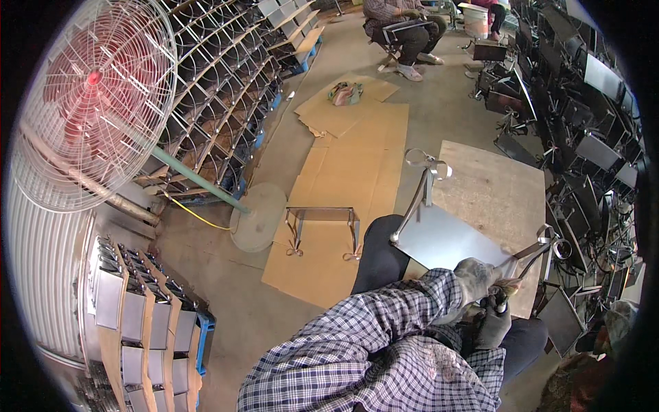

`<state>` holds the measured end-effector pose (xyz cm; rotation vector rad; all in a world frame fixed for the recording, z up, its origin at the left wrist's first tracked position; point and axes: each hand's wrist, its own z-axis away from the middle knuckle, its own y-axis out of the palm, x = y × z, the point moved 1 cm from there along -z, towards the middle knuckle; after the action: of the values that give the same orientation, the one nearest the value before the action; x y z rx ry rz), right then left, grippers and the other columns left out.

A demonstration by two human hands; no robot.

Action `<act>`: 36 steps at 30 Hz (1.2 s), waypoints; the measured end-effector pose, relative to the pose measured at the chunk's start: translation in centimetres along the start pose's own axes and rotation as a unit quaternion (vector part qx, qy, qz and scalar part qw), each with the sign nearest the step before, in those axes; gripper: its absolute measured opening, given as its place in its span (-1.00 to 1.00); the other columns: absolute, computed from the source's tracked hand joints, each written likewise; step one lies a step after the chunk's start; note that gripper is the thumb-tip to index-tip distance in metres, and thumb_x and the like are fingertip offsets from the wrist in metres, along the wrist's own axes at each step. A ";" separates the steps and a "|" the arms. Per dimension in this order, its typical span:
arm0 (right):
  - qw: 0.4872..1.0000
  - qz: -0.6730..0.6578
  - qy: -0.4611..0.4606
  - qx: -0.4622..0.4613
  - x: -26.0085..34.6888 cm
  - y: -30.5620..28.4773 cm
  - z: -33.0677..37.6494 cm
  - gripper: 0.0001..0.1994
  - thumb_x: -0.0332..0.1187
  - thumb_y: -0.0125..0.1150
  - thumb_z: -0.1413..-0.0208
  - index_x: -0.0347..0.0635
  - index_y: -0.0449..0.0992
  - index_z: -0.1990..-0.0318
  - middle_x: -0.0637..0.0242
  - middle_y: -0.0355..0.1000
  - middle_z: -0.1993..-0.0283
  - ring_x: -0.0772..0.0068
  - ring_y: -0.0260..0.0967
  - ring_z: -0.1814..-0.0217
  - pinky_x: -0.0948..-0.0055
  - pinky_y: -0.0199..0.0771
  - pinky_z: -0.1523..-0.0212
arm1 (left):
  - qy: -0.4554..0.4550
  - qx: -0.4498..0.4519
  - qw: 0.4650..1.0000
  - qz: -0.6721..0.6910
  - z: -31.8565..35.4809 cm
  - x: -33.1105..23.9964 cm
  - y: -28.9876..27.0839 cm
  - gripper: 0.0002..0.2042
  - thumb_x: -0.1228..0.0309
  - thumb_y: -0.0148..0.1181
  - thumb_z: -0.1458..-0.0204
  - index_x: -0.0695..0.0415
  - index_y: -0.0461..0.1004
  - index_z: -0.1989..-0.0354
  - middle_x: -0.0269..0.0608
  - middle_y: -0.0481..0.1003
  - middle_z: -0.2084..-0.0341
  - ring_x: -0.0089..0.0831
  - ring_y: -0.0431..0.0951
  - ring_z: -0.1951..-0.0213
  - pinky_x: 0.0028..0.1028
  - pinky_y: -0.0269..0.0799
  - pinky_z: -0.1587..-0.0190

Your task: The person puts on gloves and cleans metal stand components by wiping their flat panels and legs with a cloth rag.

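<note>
A metal stand (449, 237) with a flat silver plate and bent legs ending in curled rings lies across my lap, over a wooden board. My left hand (473, 278), in a grey glove, is closed at the plate's near corner; its fingertips are hidden. Just below it, my gloved right hand (493, 326) is curled up with a small dark thing at its top that I cannot make out. A crumpled pale cloth (508, 283) shows between the hands and the stand's near leg.
A similar stand (321, 214) rests on flattened cardboard (350, 165) to the left. A large red caged fan (93, 103) rises at far left, near stacked metal pieces (144, 329). More metal parts (583, 158) pile up on the right. Another person (405, 31) sits at the back.
</note>
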<state>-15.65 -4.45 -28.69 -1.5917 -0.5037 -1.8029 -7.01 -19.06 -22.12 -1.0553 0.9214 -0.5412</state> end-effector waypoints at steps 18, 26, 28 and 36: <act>0.999 -0.046 0.017 0.011 0.2 0.0 0.1 -0.77 -0.48 0.28 -0.27 -0.35 0.58 -0.04 0.38 0.58 0.17 0.57 0.47 0.19 0.52 0.48 0.17 | 0.002 -0.008 1.000 0.023 -0.2 0.4 0.6 -0.70 0.21 0.20 -0.16 0.06 0.47 0.00 -0.14 0.62 0.13 -0.18 0.68 0.08 -0.24 0.58 0.05; 1.000 -0.012 -0.006 0.015 -0.8 -0.3 -0.3 -0.75 -0.51 0.27 -0.26 -0.37 0.57 -0.06 0.34 0.59 0.13 0.55 0.48 0.13 0.50 0.50 0.08 | -0.001 0.016 1.000 0.005 -0.1 0.2 0.0 -0.68 0.24 0.21 -0.16 0.10 0.44 -0.02 -0.12 0.61 0.14 -0.18 0.68 0.10 -0.26 0.60 0.06; 1.000 -0.011 -0.020 0.016 -0.9 -0.3 -0.3 -0.75 -0.50 0.27 -0.27 -0.37 0.57 -0.06 0.36 0.58 0.14 0.55 0.47 0.15 0.51 0.49 0.10 | 0.000 0.007 1.000 0.012 0.0 0.2 -0.1 -0.69 0.26 0.21 -0.16 0.10 0.45 -0.02 -0.12 0.61 0.14 -0.17 0.68 0.10 -0.26 0.60 0.06; 1.000 -0.027 0.011 0.001 0.4 0.2 0.2 -0.79 -0.47 0.28 -0.28 -0.35 0.58 -0.01 0.43 0.54 0.25 0.63 0.39 0.30 0.57 0.41 0.29 | -0.004 0.024 0.999 0.021 0.1 0.3 -0.3 -0.71 0.27 0.17 -0.19 0.09 0.45 -0.03 -0.11 0.61 0.13 -0.16 0.68 0.08 -0.25 0.59 0.05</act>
<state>-15.41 -4.52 -28.24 -1.5693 -0.5434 -1.8570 -6.80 -19.35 -21.94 -0.9921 0.9175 -0.5204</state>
